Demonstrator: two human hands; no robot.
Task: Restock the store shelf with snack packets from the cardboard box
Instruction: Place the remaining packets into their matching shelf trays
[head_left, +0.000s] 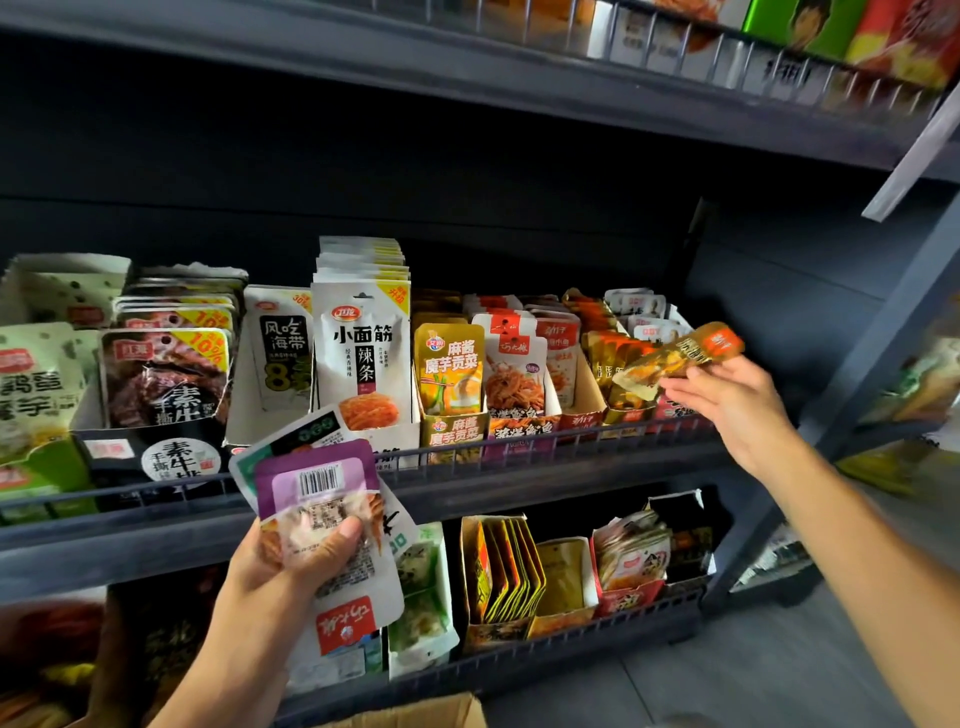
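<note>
packets are held in both hands at the shelf (519, 457).
a gold packet (680, 358) is pinched in the right hand (737, 410), its fingers clamped on one end, just above the display trays at the shelf's right. a fan of packets (322, 519) is gripped in the left hand (280, 577), thumb pressed on top, below the shelf rail. a box (415, 714) corner is seen at the bottom edge.

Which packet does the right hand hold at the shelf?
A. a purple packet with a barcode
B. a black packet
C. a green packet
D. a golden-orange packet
D: the right hand pinches a golden-orange packet above the right end of the middle shelf, while the purple packet with the barcode is in the grip of the left hand.
</note>
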